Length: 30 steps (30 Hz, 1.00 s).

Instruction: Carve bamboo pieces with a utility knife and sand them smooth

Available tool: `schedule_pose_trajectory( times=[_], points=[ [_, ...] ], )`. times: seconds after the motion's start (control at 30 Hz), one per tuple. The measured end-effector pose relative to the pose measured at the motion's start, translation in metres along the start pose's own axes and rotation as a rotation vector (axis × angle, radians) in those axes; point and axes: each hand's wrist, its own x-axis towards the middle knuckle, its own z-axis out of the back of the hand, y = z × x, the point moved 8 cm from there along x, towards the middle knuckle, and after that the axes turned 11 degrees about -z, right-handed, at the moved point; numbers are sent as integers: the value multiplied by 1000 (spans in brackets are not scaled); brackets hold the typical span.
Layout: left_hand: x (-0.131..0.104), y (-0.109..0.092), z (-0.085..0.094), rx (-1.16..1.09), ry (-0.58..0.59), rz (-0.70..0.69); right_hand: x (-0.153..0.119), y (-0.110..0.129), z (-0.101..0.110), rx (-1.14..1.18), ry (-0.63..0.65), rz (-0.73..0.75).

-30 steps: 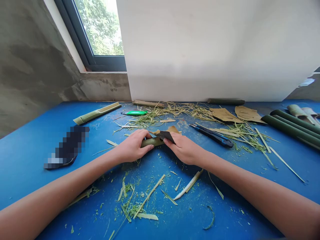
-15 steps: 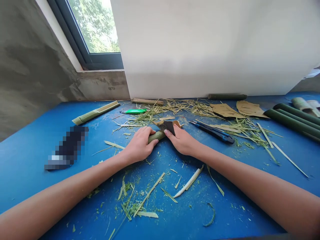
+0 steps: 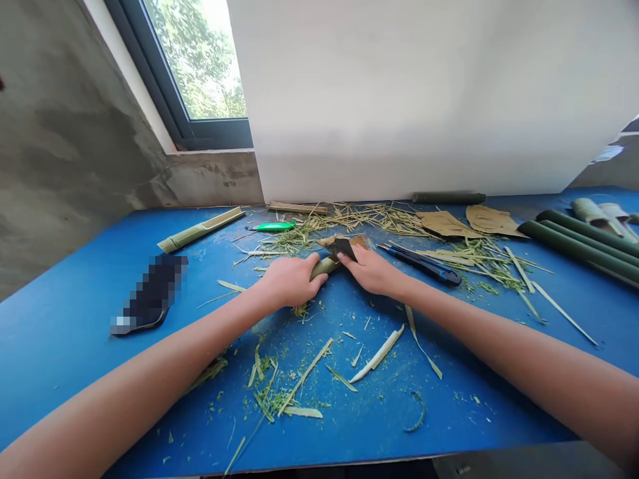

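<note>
Head view: left hand has fingers curled round a bamboo piece, mid-table, over the blue table. Right hand pinches a dark, tan-backed sheet between thumb and fingers, against the bamboo piece. Shavings lie nearer the camera.

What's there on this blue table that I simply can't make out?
All in the head view:
Pale green bamboo piece: left end, hidden by the left fingers.
Dark-and-tan paper-like sheet: gripped part, hidden by the right fingers.
Long black object: details, blurred by pixel blocks.
Dark-green bamboo tubes: right ends, cut off by the right edge.
</note>
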Motion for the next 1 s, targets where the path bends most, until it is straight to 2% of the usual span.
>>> schedule_pose_trajectory(
  times=[0.1,0.27,0.4,0.53,0.67,1.0],
  points=[
    [2,-4,0,-2,-25,2,5,0,-2,-4,16,10],
    [0,-1,2,-27,-27,46,19,-10,3,-44,-37,-35],
    [0,0,3,-36,-27,77,18,-8,-2,-52,18,-7],
    [1,1,0,-55,-2,95,19,-14,3,-77,-26,-90],
    [1,0,0,-47,-2,89,18,-8,0,-75,-3,-64],
    [1,2,-3,-35,0,99,18,-16,6,-86,-44,-149]
  ],
)
